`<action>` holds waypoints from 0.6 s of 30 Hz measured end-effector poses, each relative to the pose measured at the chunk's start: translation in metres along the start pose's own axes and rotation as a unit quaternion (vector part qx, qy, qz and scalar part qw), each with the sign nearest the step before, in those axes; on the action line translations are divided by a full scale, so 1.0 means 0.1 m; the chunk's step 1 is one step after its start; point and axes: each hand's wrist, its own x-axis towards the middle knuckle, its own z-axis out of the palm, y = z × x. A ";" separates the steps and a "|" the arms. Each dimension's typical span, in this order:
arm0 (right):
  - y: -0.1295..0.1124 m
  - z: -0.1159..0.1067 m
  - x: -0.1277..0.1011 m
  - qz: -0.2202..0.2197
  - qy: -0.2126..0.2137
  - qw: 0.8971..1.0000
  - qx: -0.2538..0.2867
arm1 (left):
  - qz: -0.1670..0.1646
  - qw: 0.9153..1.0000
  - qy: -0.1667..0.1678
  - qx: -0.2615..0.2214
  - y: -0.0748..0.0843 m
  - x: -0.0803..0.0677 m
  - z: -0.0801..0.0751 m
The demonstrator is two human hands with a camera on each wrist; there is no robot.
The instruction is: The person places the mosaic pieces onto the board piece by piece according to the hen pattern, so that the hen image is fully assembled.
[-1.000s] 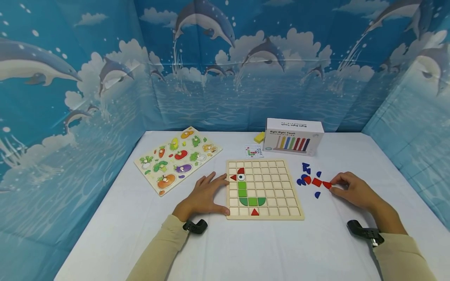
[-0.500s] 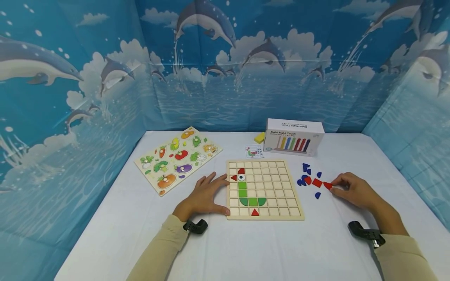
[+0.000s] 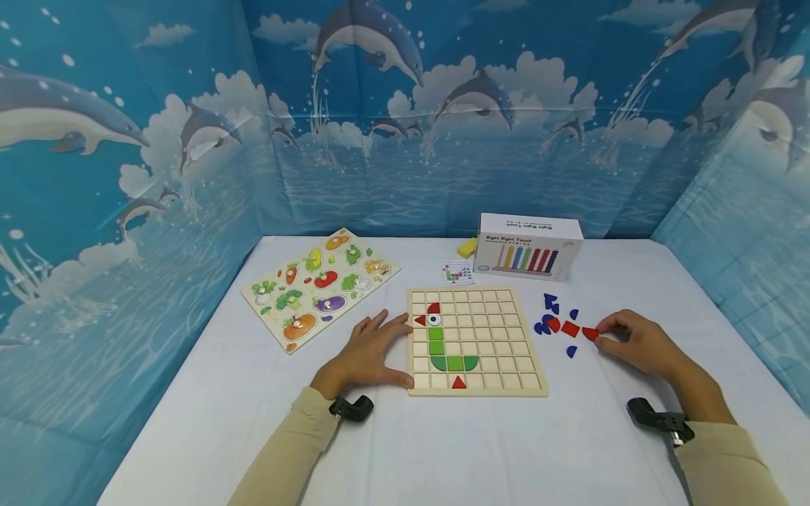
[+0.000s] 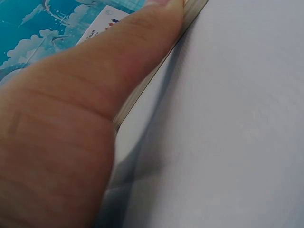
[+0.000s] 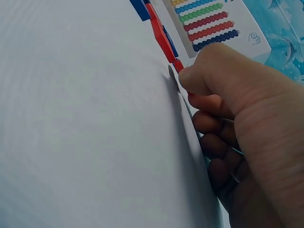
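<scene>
A square wooden grid board [image 3: 496, 334] lies in the middle of the table. On it, green pieces [image 3: 436, 340], red pieces [image 3: 458, 382] and a white eye tile [image 3: 434, 320] form a bird-like figure. My left hand [image 3: 367, 355] is spread at the board's left side, thumb and index finger touching its edge. In the left wrist view the thumb [image 4: 137, 47] lies along that edge. Off the board's right side, my right hand [image 3: 645, 344] pinches a red curved-edged piece [image 3: 589, 334] between thumb and index finger, low over the cloth. A red square [image 3: 570, 328] lies just left of it.
Several blue pieces [image 3: 571, 351] and a red rounded piece [image 3: 553, 324] lie right of the board. Behind it are a small picture card [image 3: 457, 272], a yellow block [image 3: 467, 247] and a white box [image 3: 528, 246]. A vegetable puzzle board [image 3: 342, 330] lies at the back left.
</scene>
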 end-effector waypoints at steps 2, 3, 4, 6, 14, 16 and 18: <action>-0.02 0.00 0.00 -0.006 0.002 1.000 -0.001 | -0.001 1.000 0.000 0.001 0.00 0.00 0.00; -0.03 0.00 0.00 -0.010 0.003 1.000 -0.002 | -0.002 1.000 -0.001 0.002 0.00 0.00 0.00; -0.04 0.00 0.00 -0.013 0.006 1.000 -0.003 | -0.003 1.000 -0.001 0.002 0.00 0.00 0.00; -0.07 -0.01 0.00 -0.021 0.010 1.000 -0.005 | -0.002 1.000 0.000 0.000 0.00 0.00 0.00; -0.23 0.01 0.05 -0.043 0.018 0.999 0.005 | 0.005 1.000 0.004 -0.003 0.00 0.00 0.00; -0.29 0.02 0.07 -0.058 0.021 0.998 0.011 | 0.003 1.000 0.004 -0.001 0.00 0.00 0.00; -0.35 0.05 0.10 -0.079 0.026 0.996 0.017 | 0.002 1.000 0.003 -0.001 0.00 0.00 0.00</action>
